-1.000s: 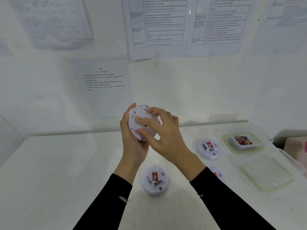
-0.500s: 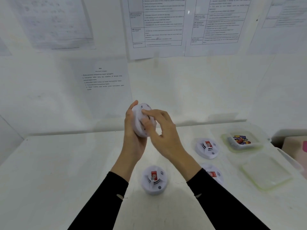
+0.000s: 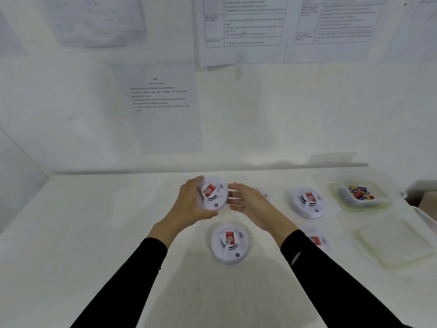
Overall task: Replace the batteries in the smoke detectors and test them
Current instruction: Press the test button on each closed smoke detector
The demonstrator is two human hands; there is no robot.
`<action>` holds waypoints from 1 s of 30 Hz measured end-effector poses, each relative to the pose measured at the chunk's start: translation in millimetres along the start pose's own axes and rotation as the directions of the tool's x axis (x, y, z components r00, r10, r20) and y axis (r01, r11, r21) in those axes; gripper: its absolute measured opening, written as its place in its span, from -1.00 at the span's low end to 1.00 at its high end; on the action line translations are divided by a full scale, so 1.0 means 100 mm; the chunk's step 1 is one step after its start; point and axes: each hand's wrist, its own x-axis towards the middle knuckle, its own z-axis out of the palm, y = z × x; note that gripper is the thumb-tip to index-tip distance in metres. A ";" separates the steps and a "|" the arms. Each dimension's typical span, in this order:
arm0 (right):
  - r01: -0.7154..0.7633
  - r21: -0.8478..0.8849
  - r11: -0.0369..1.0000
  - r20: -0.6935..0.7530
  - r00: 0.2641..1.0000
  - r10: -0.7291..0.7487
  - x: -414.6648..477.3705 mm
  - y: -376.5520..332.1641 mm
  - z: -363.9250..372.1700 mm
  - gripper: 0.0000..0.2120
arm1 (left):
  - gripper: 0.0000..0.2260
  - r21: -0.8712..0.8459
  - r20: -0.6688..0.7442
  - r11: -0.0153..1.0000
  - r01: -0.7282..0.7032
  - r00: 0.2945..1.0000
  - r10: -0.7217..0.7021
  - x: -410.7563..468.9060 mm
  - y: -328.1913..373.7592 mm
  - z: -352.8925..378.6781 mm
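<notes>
My left hand [image 3: 190, 204] grips a round white smoke detector [image 3: 214, 196] with a red label, face up, low over the white table [image 3: 94, 233]. Just right of that detector, my right hand [image 3: 248, 203] has its fingers spread and holds nothing. Another detector [image 3: 229, 243] lies on the table below my hands. A third detector [image 3: 306, 201] sits to the right. A fourth detector [image 3: 318, 241] is partly hidden by my right sleeve. Behind my right hand, a fifth detector [image 3: 263, 193] barely shows.
A clear plastic box [image 3: 359, 196] with several batteries stands at the back right, its lid [image 3: 392, 242] lying in front of it. Printed sheets [image 3: 165, 102] hang on the wall behind the table. Another object [image 3: 429, 200] shows at the far right edge.
The held detector came down from chest height to just above the table and now shows its red label. My right hand let go of it and opened.
</notes>
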 end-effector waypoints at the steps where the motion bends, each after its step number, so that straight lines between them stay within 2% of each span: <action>1: 0.000 -0.051 0.999 -0.019 1.000 -0.001 0.04 0.04 -0.01 -0.61 | 0.07 0.013 0.009 1.000 -0.027 1.000 0.026 0.02 -0.05 0.04; 5: 0.035 -0.272 0.962 0.021 0.999 -0.030 0.15 0.15 -0.02 -0.29 | -0.07 -0.020 0.047 0.998 -0.066 0.997 0.067 0.10 -0.22 0.14; 8: 0.032 -0.390 0.920 0.036 0.999 -0.020 0.28 0.22 0.06 -0.30 | -0.14 -0.035 0.079 0.996 -0.081 0.993 0.084 0.17 -0.40 0.19; 10: 0.038 -0.404 0.914 0.025 0.999 -0.030 0.36 0.29 0.09 -0.27 | -0.08 -0.017 0.102 0.995 -0.097 0.990 0.098 0.19 -0.47 0.21; 11: 0.044 -0.403 0.914 0.024 0.999 -0.037 0.40 0.33 0.09 -0.26 | -0.04 -0.043 0.111 0.996 -0.077 0.990 0.081 0.19 -0.50 0.20; 13: 0.048 -0.382 0.923 0.034 0.999 -0.038 0.43 0.36 0.06 -0.28 | -0.02 -0.215 0.109 0.974 0.076 0.993 -0.053 0.17 -0.53 0.17; 14: 0.043 -0.356 0.933 0.041 0.999 -0.031 0.44 0.38 0.05 -0.29 | -0.09 -0.311 0.094 0.937 0.155 0.987 -0.132 0.15 -0.55 0.17; 15: 0.041 -0.323 0.946 0.044 0.999 -0.028 0.46 0.40 0.03 -0.29 | -0.25 -0.415 0.067 0.887 0.202 0.979 -0.191 0.13 -0.55 0.18; 17: 0.056 -0.284 0.957 0.054 0.998 -0.042 0.49 0.44 0.00 -0.27 | -0.62 -0.560 -0.012 0.802 0.208 0.966 -0.260 0.12 -0.57 0.23; 18: 0.072 -0.278 0.958 0.058 0.997 -0.058 0.49 0.45 -0.01 -0.26 | -0.71 -0.593 -0.040 0.784 0.184 0.966 -0.257 0.12 -0.56 0.25; 22: 0.121 -0.245 0.962 0.050 0.992 -0.112 0.51 0.48 -0.01 -0.24 | -0.70 -0.635 -0.057 0.763 0.116 0.979 -0.197 0.10 -0.54 0.35; 25: 0.122 -0.248 0.961 0.046 0.992 -0.114 0.50 0.49 0.03 -0.27 | -0.67 -0.651 -0.082 0.750 0.114 0.972 -0.219 0.07 -0.55 0.41; 30: 0.116 -0.277 0.954 0.015 0.993 -0.116 0.54 0.49 0.07 -0.29 | -0.69 -0.597 -0.146 0.797 0.095 0.963 -0.224 0.05 -0.59 0.48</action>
